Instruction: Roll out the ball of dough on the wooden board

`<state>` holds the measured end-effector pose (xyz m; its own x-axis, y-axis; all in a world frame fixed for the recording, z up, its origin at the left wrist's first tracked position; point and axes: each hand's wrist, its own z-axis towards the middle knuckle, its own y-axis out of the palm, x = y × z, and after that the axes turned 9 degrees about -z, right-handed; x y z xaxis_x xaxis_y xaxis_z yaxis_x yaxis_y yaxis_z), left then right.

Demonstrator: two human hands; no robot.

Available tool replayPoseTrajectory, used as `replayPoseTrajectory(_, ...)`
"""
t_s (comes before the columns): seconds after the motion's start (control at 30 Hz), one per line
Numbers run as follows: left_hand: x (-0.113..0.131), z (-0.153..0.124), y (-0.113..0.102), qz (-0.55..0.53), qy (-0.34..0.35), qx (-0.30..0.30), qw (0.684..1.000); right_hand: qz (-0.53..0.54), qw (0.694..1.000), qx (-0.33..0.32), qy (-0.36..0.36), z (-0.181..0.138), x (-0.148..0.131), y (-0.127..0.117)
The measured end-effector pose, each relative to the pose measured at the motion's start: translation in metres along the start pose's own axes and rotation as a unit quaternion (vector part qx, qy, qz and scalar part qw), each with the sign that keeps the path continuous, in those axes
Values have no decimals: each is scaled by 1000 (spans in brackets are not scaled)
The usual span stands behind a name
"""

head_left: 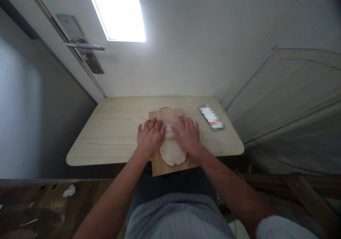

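A flat, pale sheet of dough (173, 153) with an uneven edge lies on a wooden cutting board (160, 167). Across its far part, between my thumbs, runs a paler raised band; whether this is a fold or a roll I cannot tell. My left hand (151, 134) rests palm down at the dough's far left, fingers stretched forward over the board. On the opposite side my right hand (188, 132) lies the same way, fingers spread and thumb beside the band. Both palms hide what is under them.
The board overhangs the front edge of a light wood table (114, 132). A phone-like object (211, 118), its face blurred out, lies at the right. Behind stands a white door (181, 61) with a metal handle (86, 46) and a bright window pane (119, 11).
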<state>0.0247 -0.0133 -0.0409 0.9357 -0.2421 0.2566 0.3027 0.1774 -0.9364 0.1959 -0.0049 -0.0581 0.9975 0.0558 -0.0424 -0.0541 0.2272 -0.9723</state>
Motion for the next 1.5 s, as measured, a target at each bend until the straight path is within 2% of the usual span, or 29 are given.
replayPoseTrajectory(0.33,11,-48,-4,-43,9,15,999,32,998,8,-48,-62,8,-10)
replayPoseTrajectory(0.6,14,-74,-8,-75,15,17,997,53,995,26,-76,-93,14,-16)
replayPoseTrajectory(0.83,12,-98,-15,-95,49,13,994,85,991,43,-95,-123,22,-20)
replayPoseTrajectory(0.97,-2,-99,-20,-124,34,36,991,134,986,59,-80,-124,30,-15)
replayPoseTrajectory(1.07,-16,-92,-18,-184,26,36,982,178,979,79,-62,-112,35,-13)
replayPoseTrajectory(1.17,-22,-87,-14,-218,27,36,975,217,973,69,-47,-99,42,-15)
replayPoseTrajectory(1.33,-5,-91,-9,-235,38,35,971,262,963,44,-43,-95,63,-22)
replayPoseTrajectory(1.5,15,-98,-6,-239,48,39,969,236,970,45,-28,-106,76,-22)
